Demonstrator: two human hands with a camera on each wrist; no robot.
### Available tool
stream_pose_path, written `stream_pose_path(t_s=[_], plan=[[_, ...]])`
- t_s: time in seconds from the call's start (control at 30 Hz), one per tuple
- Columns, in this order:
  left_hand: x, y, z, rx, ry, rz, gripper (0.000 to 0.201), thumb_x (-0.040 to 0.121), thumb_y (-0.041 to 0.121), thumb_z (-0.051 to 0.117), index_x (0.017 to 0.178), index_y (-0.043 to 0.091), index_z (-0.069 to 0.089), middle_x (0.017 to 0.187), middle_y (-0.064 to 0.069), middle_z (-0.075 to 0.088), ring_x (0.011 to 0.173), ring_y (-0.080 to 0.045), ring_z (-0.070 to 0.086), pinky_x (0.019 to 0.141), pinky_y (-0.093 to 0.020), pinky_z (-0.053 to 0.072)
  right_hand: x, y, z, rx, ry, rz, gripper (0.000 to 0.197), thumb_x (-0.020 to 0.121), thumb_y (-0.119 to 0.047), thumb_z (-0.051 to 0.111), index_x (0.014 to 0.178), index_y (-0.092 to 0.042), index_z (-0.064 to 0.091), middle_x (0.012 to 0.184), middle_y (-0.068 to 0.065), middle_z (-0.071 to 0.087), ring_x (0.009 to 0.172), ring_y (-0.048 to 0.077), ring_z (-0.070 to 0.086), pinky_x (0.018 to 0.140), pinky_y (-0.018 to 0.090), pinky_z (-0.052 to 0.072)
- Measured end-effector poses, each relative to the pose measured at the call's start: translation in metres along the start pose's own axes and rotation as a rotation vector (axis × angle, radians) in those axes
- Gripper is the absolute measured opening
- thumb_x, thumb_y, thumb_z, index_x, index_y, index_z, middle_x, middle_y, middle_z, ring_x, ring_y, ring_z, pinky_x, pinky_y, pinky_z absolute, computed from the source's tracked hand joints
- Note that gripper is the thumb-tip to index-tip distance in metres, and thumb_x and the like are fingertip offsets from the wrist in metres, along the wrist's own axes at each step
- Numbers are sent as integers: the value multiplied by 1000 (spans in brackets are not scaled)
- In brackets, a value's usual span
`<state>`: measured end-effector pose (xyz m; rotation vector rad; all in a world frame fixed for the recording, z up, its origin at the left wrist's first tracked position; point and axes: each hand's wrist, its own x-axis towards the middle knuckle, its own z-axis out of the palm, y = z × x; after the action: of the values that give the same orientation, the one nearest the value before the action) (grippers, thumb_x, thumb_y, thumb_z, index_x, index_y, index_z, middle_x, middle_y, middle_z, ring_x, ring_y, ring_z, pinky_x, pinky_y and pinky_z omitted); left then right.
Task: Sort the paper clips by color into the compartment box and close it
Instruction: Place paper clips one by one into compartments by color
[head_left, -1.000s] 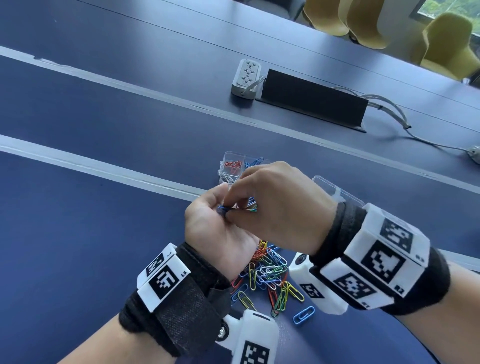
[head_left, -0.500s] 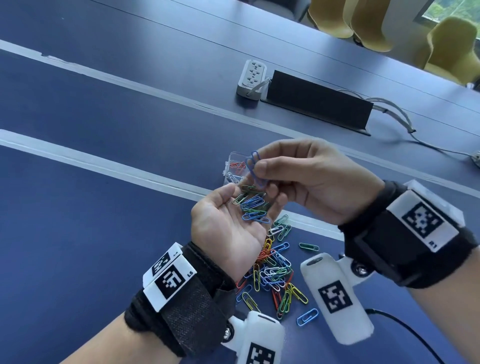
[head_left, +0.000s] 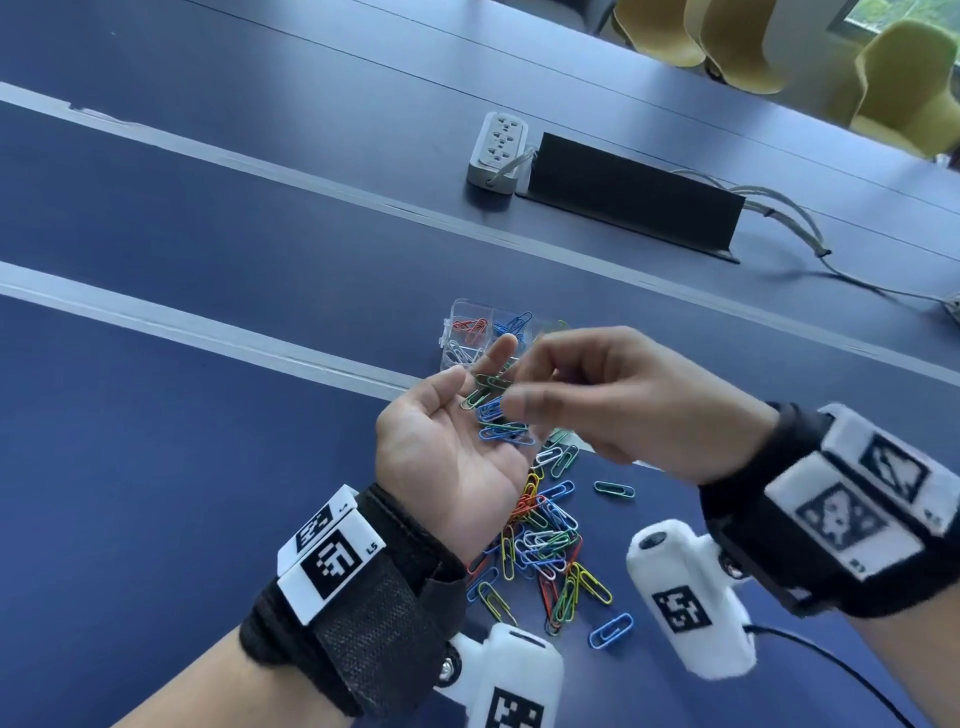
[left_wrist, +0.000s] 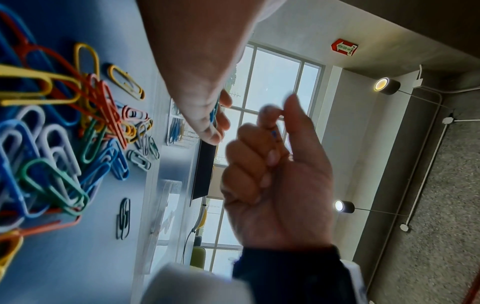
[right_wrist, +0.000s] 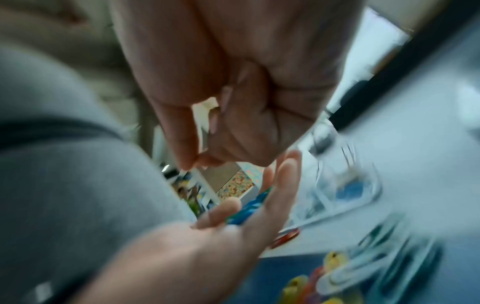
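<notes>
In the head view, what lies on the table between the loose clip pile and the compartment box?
Mostly hidden: the left hand, palm up with blue and green clips, hovers between pile and compartment box.

Left hand (head_left: 447, 441) palm up, fingers loosely extended, thumb out to the side. Right hand (head_left: 613, 400) hovers just above its fingertips, fingers curled in, thumb and forefinger close together; motion-blurred. Both wrists wear black straps.

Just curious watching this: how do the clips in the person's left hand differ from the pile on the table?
The clips in the left hand are few, only blue and green; the pile is larger and mixes red, yellow, white, blue and green. The first lie on an upturned palm, the pile on the table. Both await sorting.
</notes>
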<state>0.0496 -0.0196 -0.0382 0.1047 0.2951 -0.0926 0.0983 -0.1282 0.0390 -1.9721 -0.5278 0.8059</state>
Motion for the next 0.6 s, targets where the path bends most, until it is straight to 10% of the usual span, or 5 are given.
stream_pose_path(t_s=[0.2, 0.4, 0.6], plan=[[-3, 3, 0, 55, 28, -48, 41, 90, 20, 30, 118, 5, 56, 129, -21, 58, 107, -36, 59, 97, -41, 42, -7, -4, 8, -749, 3, -111, 9, 79, -28, 66, 85, -28, 73, 50, -44, 46, 56, -21, 48, 57, 2, 35], [-1, 3, -3, 23, 0, -68, 43, 94, 22, 28, 121, 3, 56, 100, -21, 69, 81, -31, 69, 62, -34, 58, 0, 0, 8, -832, 113, -130, 15, 78, -35, 66, 93, -34, 71, 53, -14, 47, 52, 1, 45, 70, 24, 46], [0, -1, -4, 32, 54, -51, 40, 94, 22, 28, 108, 1, 60, 81, -14, 68, 68, -24, 65, 61, -24, 54, 5, 3, 10, -923, 100, -143, 19, 81, -37, 60, 99, -37, 66, 77, -4, 65, 72, 19, 55, 76, 32, 50]])
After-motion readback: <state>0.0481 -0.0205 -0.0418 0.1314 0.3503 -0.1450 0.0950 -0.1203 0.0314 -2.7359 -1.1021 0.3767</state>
